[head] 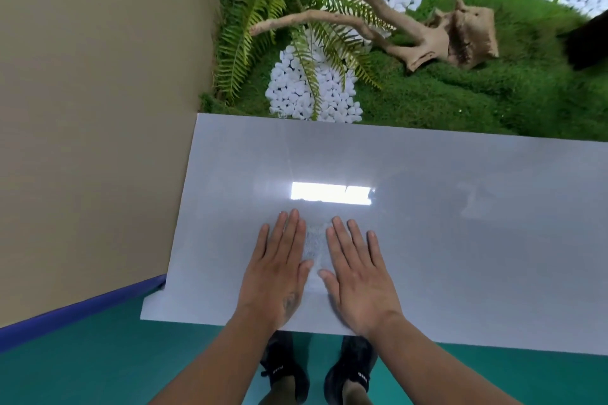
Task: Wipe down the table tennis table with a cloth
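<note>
Counting what's showing here: two hands, one cloth, one counter, two shoes, one piece of driftwood and a couple of patches of white pebbles. The left hand [279, 260] and right hand [353, 268] are both lying flat on the pale grey counter [460, 240], fingers straight and close together, palms down, side by side with thumbs nearly touching. The cloth [315, 246] is sitting right between them and partly under both, and it's honestly hard to make out since it's whitish and blending into the surface; its edges are mostly hidden by the fingers. Neither hand is gripping it, they're just pressing down on it. A bright light reflection [330, 195] is glaring off the counter just beyond the fingertips. Below the wrists, the black shoes [350, 371] are peeking out from under the counter's near edge, partly covered by the forearms. Far beyond the hands, the driftwood [427, 33] is lying on green moss among ferns, and the pebbles [306, 89] are getting cut off at the top.
</note>
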Tool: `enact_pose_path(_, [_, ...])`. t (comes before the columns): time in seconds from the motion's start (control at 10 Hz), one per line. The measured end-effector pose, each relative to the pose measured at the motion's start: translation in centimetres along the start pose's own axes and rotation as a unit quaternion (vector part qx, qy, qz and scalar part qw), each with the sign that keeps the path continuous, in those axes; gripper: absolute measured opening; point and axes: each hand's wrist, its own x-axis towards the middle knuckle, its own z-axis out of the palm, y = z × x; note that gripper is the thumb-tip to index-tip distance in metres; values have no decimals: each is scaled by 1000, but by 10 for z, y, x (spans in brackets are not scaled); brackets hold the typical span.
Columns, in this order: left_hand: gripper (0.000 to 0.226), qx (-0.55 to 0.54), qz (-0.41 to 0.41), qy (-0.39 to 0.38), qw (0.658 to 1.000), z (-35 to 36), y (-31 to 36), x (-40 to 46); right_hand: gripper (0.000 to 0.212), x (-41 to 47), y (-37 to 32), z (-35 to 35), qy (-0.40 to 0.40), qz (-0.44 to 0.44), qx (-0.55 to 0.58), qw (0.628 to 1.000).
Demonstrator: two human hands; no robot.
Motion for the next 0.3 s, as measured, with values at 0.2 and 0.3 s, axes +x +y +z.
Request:
enact_pose_path(0.2, [71, -4, -5, 17, 1000, -76, 10, 4, 79, -4, 10, -67, 48, 0, -7, 999])
enact_pose_path(0.3, [71, -11, 19, 39, 999, -127, 14, 7, 77, -8, 21, -121, 75, -12, 10, 997])
